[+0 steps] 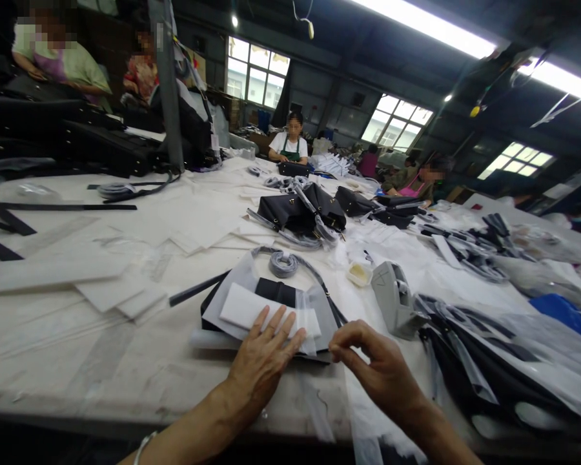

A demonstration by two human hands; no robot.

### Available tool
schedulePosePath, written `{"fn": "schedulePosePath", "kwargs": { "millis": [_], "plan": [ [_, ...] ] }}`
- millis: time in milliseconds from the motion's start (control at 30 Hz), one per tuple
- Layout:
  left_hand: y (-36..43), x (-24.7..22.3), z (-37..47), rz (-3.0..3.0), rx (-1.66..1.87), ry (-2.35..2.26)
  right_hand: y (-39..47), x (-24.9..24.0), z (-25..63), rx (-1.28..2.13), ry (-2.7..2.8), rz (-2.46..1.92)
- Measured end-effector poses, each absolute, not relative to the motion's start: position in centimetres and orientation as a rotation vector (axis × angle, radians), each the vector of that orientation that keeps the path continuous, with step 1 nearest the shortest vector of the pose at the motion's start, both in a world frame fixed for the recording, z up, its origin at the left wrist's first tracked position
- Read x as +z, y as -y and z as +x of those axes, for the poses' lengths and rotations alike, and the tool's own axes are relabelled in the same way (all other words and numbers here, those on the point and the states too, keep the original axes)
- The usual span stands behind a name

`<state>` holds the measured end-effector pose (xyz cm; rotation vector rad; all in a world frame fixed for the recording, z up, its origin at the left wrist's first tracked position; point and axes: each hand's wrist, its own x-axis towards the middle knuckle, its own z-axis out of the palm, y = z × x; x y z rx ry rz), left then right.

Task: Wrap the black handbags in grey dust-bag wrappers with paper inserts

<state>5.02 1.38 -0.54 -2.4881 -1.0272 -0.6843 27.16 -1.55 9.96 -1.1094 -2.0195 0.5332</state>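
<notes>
Packing work on a broad off-white table [174, 368]. At the near edge lies a flat black leather-like bag [277, 292], partly covered by a thin pale-grey sheet [330, 323]. Across the sheet rests a white rectangular foam pad [244, 309], with a glossy transparent strip [306, 310] over its right part. The left hand [265, 355] lies palm down on the pad, its fingers extended and slightly spread. The right hand [385, 371] is at the bag's near right corner, thumb and forefinger brought together; whether they pinch anything cannot be told. Just beyond the bag sits a grey plastic-wrapped strap coil [283, 263]. To the right stand a grey tape dispenser [392, 297] and, near it, a small white tray with yellowish contents [359, 274]. Loose white rectangular sheets [111, 294] lie to the left. Farther back are several black bags [283, 212] and, beyond them, a co-worker in a green apron [291, 152].
</notes>
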Motion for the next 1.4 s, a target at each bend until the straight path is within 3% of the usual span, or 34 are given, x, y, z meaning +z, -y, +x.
{"fn": "schedulePosePath", "kwargs": {
  "millis": [167,367,433,567,800,1167,1400],
  "plan": [
    [-2.2,-0.9,5.8,-2.564,-0.738,0.865,2.8,9.3,29.7,0.566,2.323,-1.200],
    [-2.3,-1.3,5.8,-2.754,-0.739,0.908,6.4,0.8,29.5,-0.281,2.670,-0.873],
    [-2.2,-1.1,5.6,-2.785,-0.766,0.904,6.9,-1.5,28.7,-0.403,2.614,-0.799],
    [-2.1,-0.5,5.1,-2.880,-0.778,0.887,6.4,-2.6,27.7,-0.216,2.432,-0.748],
    [-2.4,-0.7,4.6,-3.026,-0.686,0.919,4.9,0.7,29.2,0.408,2.367,-0.688],
    [-1.6,-1.1,4.9,-2.970,-0.714,0.920,3.0,5.3,24.5,0.165,2.317,-0.768],
    [-1.3,1.2,4.3,-3.110,-0.740,0.903,0.5,4.8,24.7,0.392,2.030,-1.103]
  ]
}}
